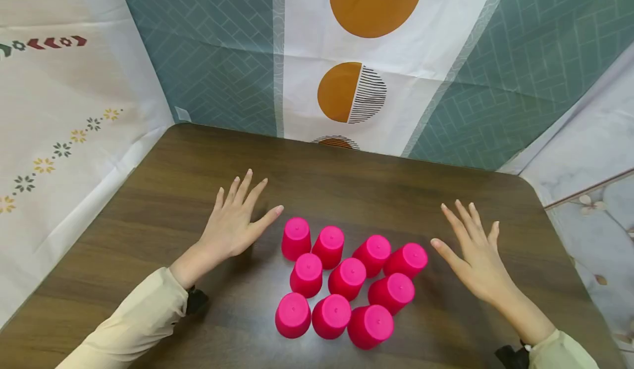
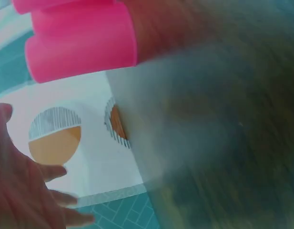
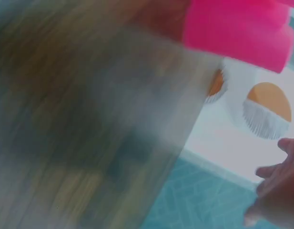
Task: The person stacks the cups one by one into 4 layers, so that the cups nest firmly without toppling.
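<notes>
Pink cups (image 1: 346, 281), upside down, cluster on the table (image 1: 148, 209) between our hands: left hand (image 1: 235, 220) and right hand (image 1: 475, 256) flank them, fingers spread, each grip holding nothing.
</notes>
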Tool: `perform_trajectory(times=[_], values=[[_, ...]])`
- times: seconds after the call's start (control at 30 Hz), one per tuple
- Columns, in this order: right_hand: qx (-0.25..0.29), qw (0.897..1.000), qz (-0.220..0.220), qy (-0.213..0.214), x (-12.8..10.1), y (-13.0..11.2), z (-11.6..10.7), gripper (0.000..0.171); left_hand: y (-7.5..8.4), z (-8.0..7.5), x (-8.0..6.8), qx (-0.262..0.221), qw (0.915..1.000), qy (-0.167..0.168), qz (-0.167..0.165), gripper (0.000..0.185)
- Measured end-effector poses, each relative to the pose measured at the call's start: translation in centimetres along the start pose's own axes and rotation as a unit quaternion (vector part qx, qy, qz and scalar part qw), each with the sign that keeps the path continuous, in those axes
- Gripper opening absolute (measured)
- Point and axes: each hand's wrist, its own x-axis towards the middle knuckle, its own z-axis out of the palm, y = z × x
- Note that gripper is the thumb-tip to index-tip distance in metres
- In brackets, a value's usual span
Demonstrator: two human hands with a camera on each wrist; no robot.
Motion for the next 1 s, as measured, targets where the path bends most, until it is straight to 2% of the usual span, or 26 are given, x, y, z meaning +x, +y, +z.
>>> perform_trajectory(times=[0.07, 0.13, 0.2, 0.27, 0.3, 0.33, 0.37, 0.57, 0.73, 0.9, 1.0], values=[[0.059, 0.998, -0.003, -0.008, 0.6, -0.8, 0.0, 0.068, 0.1, -0.2, 0.0, -0.028, 0.9995, -0.016, 0.004, 0.079], [0.104, 0.994, -0.003, -0.017, 1.3, -1.9, 0.0, 0.068, 0.4, -0.6, -0.2, -0.103, 0.9934, -0.050, 0.010, 0.073], [0.123, 0.992, 0.003, -0.028, 2.2, -3.0, 0.0, 0.070, 0.8, -1.0, -0.5, -0.191, 0.9778, -0.085, 0.015, 0.066], [0.127, 0.991, 0.000, -0.036, 3.1, -4.0, 0.1, 0.070, 1.3, -1.4, -0.7, -0.270, 0.9565, -0.108, 0.022, 0.060], [0.130, 0.991, -0.003, -0.040, 3.5, -4.5, 0.3, 0.071, 1.6, -1.5, -0.8, -0.298, 0.9473, -0.114, 0.025, 0.060], [0.134, 0.990, -0.007, -0.046, 3.9, -4.9, 0.4, 0.071, 1.9, -1.6, -0.9, -0.311, 0.9429, -0.115, 0.033, 0.060], [0.135, 0.989, -0.013, -0.049, 4.2, -5.4, 0.7, 0.070, 2.2, -1.7, -0.9, -0.314, 0.9420, -0.111, 0.044, 0.061], [0.136, 0.986, -0.075, -0.062, 5.8, -8.1, 2.2, 0.068, 3.7, -1.7, -1.0, -0.281, 0.9513, -0.076, 0.101, 0.073], [0.114, 0.981, -0.123, -0.102, 6.8, -10.3, 2.8, 0.067, 4.2, -1.2, -0.8, -0.272, 0.9517, -0.062, 0.128, 0.069], [0.084, 0.975, -0.150, -0.143, 7.4, -12.0, 3.7, 0.061, 4.7, -0.8, -0.6, -0.244, 0.9605, -0.080, 0.107, 0.068], [0.071, 0.971, -0.157, -0.165, 7.4, -12.5, 4.3, 0.059, 4.9, -0.6, -0.5, -0.236, 0.9630, -0.083, 0.100, 0.068]])
